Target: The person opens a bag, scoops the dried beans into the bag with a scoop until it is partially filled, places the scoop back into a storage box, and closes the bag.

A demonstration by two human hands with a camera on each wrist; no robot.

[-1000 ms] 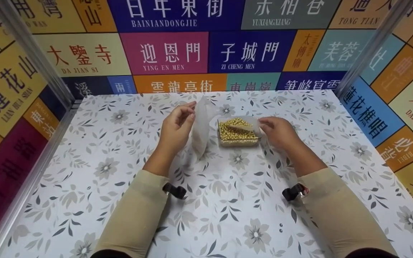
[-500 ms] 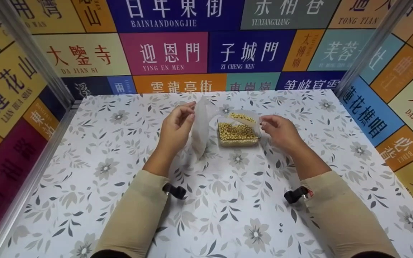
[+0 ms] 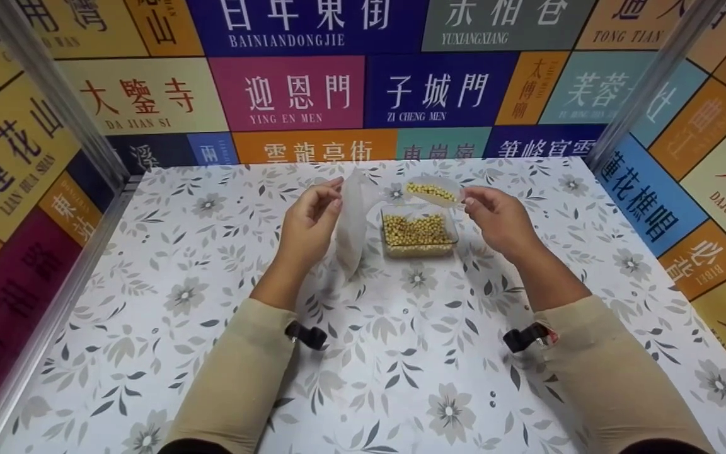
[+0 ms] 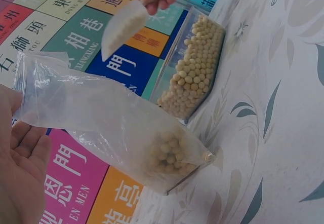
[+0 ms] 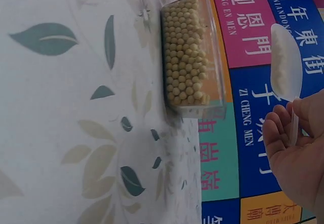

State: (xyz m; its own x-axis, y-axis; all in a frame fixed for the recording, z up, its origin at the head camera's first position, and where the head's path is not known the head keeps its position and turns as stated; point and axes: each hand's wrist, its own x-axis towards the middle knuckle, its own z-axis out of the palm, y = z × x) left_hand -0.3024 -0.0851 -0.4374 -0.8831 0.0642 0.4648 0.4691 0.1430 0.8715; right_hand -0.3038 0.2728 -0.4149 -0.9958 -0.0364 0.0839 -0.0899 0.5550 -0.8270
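Observation:
My left hand (image 3: 311,222) grips a clear zip bag (image 3: 353,230) by its mouth, with the bag standing upright on the table. In the left wrist view, a small heap of soybeans (image 4: 171,153) lies at the bag's bottom. A translucent plastic scoop (image 5: 287,62) filled with beans is pinched by its handle in my right hand (image 3: 501,221). The scoop is raised behind and above a clear rectangular container (image 3: 421,252). Soybeans (image 5: 183,57) lie in that container, with a dip in their middle. The bag stands just left of the container, apart from it.
A white flower-patterned cloth (image 3: 363,372) covers the table. Panels with printed place names (image 3: 287,91) close off the back and both sides, with clear posts at the corners.
My right hand has lifted the scoop out of the container's beans, upward and away, carrying a load. The left hand and the bag have stayed put.

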